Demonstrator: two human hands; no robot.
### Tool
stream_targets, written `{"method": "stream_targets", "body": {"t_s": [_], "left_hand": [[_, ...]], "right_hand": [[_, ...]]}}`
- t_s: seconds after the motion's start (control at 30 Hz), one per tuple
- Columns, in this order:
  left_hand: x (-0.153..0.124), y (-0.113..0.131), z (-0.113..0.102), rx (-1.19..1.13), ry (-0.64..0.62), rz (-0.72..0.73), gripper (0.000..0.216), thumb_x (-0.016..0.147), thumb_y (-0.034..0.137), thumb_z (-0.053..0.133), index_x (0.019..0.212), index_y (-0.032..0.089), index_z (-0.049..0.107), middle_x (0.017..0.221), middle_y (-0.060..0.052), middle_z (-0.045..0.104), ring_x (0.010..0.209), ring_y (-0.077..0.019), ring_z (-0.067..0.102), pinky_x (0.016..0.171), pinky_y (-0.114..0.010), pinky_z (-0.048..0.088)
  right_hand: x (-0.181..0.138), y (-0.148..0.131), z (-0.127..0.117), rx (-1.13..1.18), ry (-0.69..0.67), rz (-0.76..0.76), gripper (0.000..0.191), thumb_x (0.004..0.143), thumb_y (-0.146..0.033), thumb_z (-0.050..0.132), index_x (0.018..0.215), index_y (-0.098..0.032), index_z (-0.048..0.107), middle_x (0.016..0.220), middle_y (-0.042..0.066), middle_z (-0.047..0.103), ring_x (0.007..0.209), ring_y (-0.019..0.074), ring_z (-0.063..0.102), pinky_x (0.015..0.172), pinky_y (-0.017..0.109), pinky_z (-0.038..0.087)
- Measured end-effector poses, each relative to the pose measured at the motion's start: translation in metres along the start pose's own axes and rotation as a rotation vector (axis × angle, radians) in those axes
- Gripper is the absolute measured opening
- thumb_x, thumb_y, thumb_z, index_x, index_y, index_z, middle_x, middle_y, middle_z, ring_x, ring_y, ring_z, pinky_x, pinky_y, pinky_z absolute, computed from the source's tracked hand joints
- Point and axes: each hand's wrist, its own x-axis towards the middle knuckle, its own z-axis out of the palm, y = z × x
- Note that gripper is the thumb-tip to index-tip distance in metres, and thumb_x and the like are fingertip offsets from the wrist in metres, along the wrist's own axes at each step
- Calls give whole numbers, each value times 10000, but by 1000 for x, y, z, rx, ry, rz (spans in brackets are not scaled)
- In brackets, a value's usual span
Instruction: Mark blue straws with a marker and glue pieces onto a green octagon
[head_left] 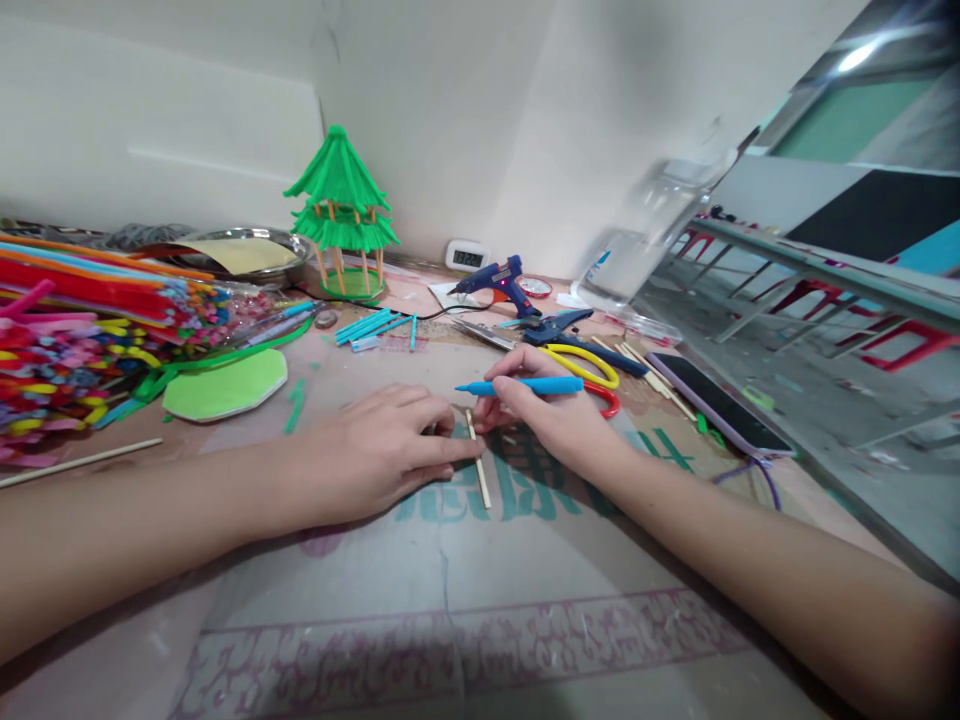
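My left hand (375, 445) lies on the cardboard work surface (465, 570), its fingertips pinching and pressing down a thin wooden stick (480, 472) that points toward me. My right hand (551, 405) holds a blue pen (525, 385) horizontally, tip to the left, just above the far end of the stick. Both hands meet at the stick in the middle of the table.
A green pavilion model (343, 215) stands at the back. Colourful pipe cleaners (82, 320) are piled left, with a green octagon (225, 385) beside them. A blue glue gun (502, 283), pliers, yellow-red scissors (589, 375), loose sticks and a phone (716, 400) lie to the right.
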Motion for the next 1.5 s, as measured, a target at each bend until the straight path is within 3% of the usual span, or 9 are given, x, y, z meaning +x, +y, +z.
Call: {"method": "stream_targets", "body": {"t_s": [0.2,0.4,0.6,1.27,1.5], "left_hand": [[0,-1,-2,-11,-10,-12,343,1102,328,496,1355,282,723,1000,-85,656,891,-218,602,830,-334,490],[-1,-1,-3,-21,-19,-8,378,1126,349,428,1336,268,732,914,-70,633,830,-206,585,762,-313,479],[0,-2,-2,-25,-3,8,366,1123,332,446,1320,243,742,904,-66,624,822,-199,577,750,-303,453],[-1,-3,-1,-11,5,12,366,1125,329,454,1347,249,733,908,-63,625,824,-199,580,720,-300,422],[0,-3,-2,-16,1,10,349,1117,328,478,1319,239,748,897,-58,617,806,-190,571,726,-293,426]], "right_hand": [[0,0,0,-50,10,-27,240,947,-406,689,873,-243,529,728,-10,745,664,158,748,662,299,631],[5,2,-4,-180,62,-35,308,897,-432,714,785,-246,495,580,-29,681,441,116,579,445,230,480],[8,5,-5,-236,52,-41,260,892,-389,678,783,-239,496,558,-33,667,397,92,504,406,208,396],[7,-3,-4,-257,19,33,202,833,-306,639,710,-235,495,500,-42,642,373,83,479,393,191,384],[8,2,-5,-260,55,-26,213,891,-352,644,788,-238,495,548,-43,663,377,86,507,385,191,378]]}}
